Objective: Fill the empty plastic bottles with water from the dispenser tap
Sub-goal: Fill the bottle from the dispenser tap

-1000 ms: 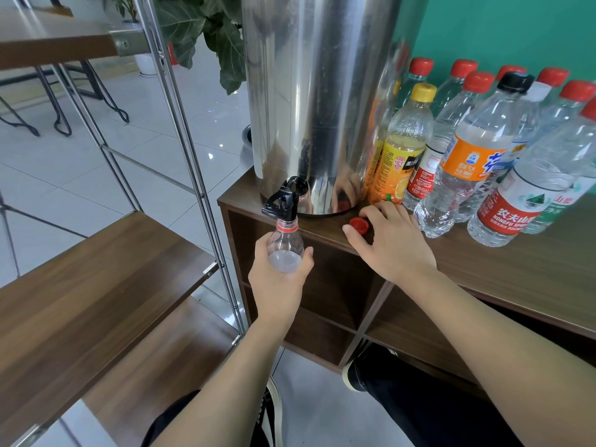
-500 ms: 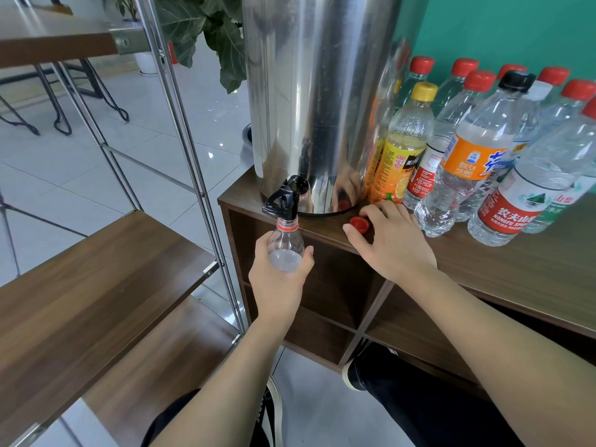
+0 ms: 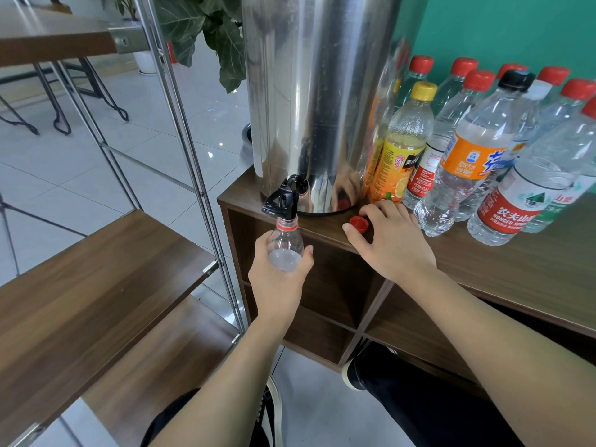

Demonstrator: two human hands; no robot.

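- The left hand has its grip wrapped round a small clear bottle, holding its open neck right under the black tap; compared with a second ago, nothing has visibly shifted, and the bottle sits at the same spot below the spout.
- The right hand rests flat on the counter, fingers loose and holding nothing, its forefinger beside the loose red cap, just as it lay earlier.
- The lower part of the bottle is hidden inside the palm, so the water level is hard to judge; no stream from the tap can be made out.
- The steel dispenser is cut off at the top edge, and it mirrors the hand and cap.
- To its right stands a crowd of capped bottles: a yellow-capped juice bottle, an orange-labelled bottle and a red-labelled water bottle, with others half hidden behind them.
- A metal-framed wooden shelf stands at left, and a leafy plant behind.
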